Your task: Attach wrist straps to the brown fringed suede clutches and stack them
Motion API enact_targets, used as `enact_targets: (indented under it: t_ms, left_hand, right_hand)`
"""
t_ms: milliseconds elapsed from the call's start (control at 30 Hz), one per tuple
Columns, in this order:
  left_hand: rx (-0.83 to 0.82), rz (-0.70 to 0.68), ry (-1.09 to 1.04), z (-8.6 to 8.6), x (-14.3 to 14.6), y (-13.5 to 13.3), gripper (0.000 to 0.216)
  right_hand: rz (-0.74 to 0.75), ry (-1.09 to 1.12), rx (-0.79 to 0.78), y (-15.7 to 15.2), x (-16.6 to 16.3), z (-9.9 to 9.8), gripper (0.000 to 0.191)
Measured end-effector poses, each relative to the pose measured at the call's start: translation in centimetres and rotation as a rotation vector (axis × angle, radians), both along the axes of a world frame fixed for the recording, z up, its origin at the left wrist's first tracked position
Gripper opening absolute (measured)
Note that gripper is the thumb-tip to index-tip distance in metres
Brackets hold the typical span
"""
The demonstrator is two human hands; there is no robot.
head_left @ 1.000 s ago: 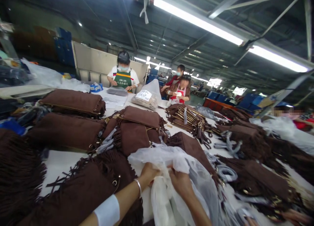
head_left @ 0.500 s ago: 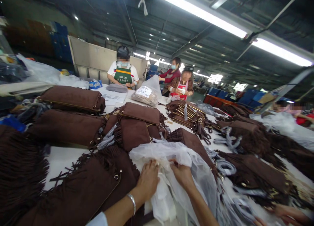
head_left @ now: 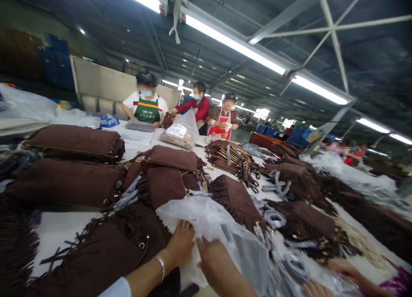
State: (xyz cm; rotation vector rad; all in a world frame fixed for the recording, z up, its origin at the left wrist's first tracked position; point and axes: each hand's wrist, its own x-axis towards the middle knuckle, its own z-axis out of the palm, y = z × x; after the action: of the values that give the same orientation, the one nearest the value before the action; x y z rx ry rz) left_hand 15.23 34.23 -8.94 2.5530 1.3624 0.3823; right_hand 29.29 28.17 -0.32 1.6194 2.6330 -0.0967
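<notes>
My left hand (head_left: pixel 183 242) has its fingers closed on the near edge of a translucent white plastic bag (head_left: pixel 233 230). Just to its right, my right hand (head_left: pixel 214 257) grips the same plastic, its fingertips close to the left hand. Spread out behind and to the right of my hands, the plastic bulges and creases; what is inside it, if anything, I cannot make out. A brown fringed handbag (head_left: pixel 99 250) with a gold zip lies beside my left forearm. Beyond the plastic rests another brown fringed handbag (head_left: pixel 233 194).
More brown bags (head_left: pixel 64 179) are piled on the white table (head_left: pixel 61 228). Brown pieces with gold bars (head_left: pixel 227 155), a labelled sack (head_left: pixel 180 136) and coiled grey wrapped straps (head_left: pixel 275 219) lie around. Another person's hands (head_left: pixel 343 269) are at lower right. Several co-workers stand across the table.
My hands have come closer together, the right one moving left and lower along the plastic. The plastic lies flatter toward the right. The whole view has shifted rightward.
</notes>
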Motion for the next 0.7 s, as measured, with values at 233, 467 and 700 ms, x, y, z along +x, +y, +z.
enact_targets:
  t_ms: [233, 467, 700]
  left_hand:
    - [0.101, 0.017, -0.107, 3.8, -6.0, -5.7, 0.041]
    - [0.061, 0.117, -0.19, 5.5, -9.4, -0.4, 0.032]
    - [0.041, 0.172, -0.016, -1.7, -8.4, 3.4, 0.033]
  right_hand:
    - [0.039, 0.619, -0.082, -2.8, 4.0, 14.6, 0.023]
    - [-0.489, 1.122, -0.095, 10.2, 13.6, 17.3, 0.021]
    - [-0.743, 1.384, -0.204, 22.8, 17.1, 14.6, 0.028]
